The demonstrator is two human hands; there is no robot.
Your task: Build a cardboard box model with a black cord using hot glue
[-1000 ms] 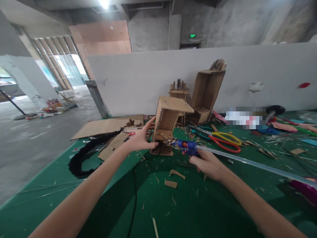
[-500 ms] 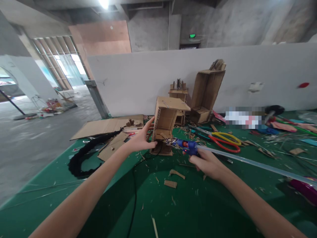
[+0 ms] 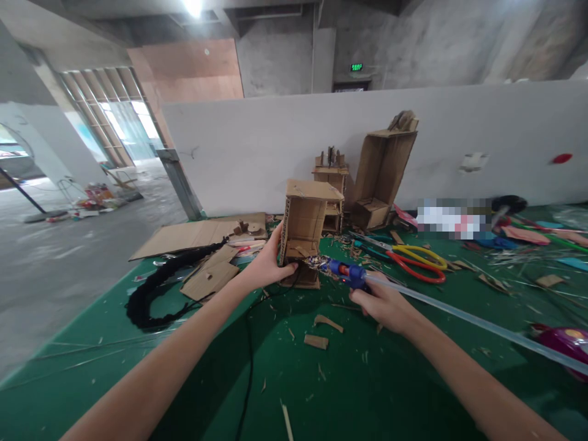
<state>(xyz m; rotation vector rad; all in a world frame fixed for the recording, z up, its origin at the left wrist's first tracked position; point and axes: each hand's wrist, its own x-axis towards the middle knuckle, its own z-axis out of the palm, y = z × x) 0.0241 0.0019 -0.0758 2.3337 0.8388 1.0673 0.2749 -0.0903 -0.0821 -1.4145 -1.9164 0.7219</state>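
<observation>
The green counter (image 3: 358, 392) is spread beneath the cardboard box (image 3: 305, 223). Behind the box and to its right, a taller cardboard form (image 3: 383, 165) is set upright. The box is held at its left side in the grip of the left hand (image 3: 267, 263). At its lower front, right of centre, a blue glue gun (image 3: 351, 274) is pointed, clasped in the grip of the right hand (image 3: 380, 300); whether its nozzle touches cannot be told. In front of the box, a cardboard scrap (image 3: 316, 341) is seen.
</observation>
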